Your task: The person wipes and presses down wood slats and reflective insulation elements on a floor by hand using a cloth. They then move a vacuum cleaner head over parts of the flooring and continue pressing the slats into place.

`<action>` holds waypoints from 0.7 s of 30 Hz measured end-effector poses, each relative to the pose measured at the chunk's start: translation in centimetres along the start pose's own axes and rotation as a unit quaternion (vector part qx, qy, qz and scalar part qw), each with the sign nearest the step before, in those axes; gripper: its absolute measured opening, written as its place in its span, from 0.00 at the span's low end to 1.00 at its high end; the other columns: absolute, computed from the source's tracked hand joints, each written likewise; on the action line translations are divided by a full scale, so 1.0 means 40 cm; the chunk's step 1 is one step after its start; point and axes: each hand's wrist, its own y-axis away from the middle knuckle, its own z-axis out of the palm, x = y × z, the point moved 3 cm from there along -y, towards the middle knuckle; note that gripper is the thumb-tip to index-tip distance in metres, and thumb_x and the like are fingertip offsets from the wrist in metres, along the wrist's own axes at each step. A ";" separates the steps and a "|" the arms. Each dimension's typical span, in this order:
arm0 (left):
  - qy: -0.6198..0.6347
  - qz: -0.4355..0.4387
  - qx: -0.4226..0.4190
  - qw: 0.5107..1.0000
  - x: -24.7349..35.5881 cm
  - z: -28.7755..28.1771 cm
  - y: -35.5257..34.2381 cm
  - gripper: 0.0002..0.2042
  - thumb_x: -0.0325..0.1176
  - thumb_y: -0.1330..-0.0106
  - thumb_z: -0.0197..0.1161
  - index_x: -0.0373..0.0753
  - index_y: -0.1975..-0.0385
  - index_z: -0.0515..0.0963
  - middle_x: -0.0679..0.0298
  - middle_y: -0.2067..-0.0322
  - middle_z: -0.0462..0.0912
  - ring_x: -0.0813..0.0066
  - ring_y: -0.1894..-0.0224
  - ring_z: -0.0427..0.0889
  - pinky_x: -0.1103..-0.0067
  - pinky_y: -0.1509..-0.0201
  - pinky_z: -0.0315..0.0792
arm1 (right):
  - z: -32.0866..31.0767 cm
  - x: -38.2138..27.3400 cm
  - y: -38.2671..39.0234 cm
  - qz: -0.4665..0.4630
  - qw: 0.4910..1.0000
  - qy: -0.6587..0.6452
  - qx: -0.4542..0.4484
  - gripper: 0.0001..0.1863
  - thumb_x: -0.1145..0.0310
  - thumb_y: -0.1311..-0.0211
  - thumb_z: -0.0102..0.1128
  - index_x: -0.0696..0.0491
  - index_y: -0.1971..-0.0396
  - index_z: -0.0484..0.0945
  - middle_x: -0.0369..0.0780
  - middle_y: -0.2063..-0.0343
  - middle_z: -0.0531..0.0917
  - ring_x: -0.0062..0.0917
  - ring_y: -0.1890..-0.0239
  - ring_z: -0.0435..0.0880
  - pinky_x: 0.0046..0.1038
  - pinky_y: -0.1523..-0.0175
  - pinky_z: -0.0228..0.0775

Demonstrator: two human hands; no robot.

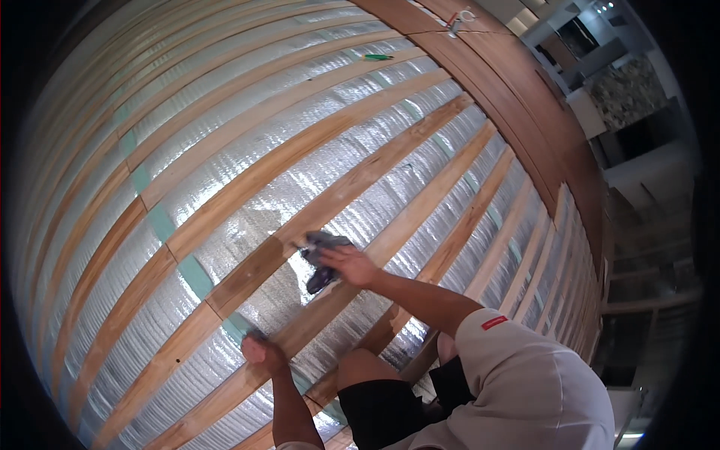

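My right hand (351,264) is pressed over a crumpled dark grey-purple cloth (324,279). The cloth lies between two wooden battens, partly over the silver foil sheeting (259,225). Just left of it, the nearest batten (259,268) has a stretch darker than the wood on either side. Lower down, my left hand (262,351) rests in a fist on another batten (319,324), beside a strip of green tape (236,325). Whether that fist has anything in it is hidden.
Rows of parallel battens run diagonally over the foil. A green-handled tool (376,57) lies on a far batten. Brown floor panels (517,94) border the battens at the right, with a red-and-white item (459,21) on them. My knees are close below the cloth.
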 end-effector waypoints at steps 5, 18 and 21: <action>0.077 -0.029 -0.030 0.996 0.162 -0.036 -0.004 0.06 0.29 0.33 0.54 0.34 0.70 0.75 0.49 0.70 0.77 0.44 0.63 0.76 0.55 0.60 0.67 | -0.079 0.138 0.188 0.107 0.994 0.008 -0.016 0.36 0.71 0.53 0.71 0.50 0.38 0.77 0.45 0.32 0.74 0.44 0.33 0.73 0.40 0.27 0.65; -0.105 0.042 -0.109 0.988 0.237 -0.093 -0.048 0.09 0.28 0.40 0.61 0.39 0.61 0.75 0.54 0.66 0.75 0.51 0.63 0.75 0.56 0.60 0.68 | -0.168 0.166 -0.017 0.292 0.941 -0.096 -0.137 0.20 0.68 0.41 0.57 0.54 0.49 0.84 0.52 0.58 0.88 0.48 0.54 0.87 0.40 0.46 0.78; -0.096 0.054 -0.077 0.991 0.243 -0.097 -0.040 0.11 0.28 0.41 0.61 0.38 0.58 0.76 0.55 0.66 0.75 0.52 0.64 0.74 0.58 0.61 0.67 | -0.223 0.128 -0.188 0.255 0.958 -0.063 -0.115 0.19 0.68 0.39 0.56 0.58 0.50 0.83 0.52 0.63 0.88 0.39 0.60 0.88 0.36 0.50 0.78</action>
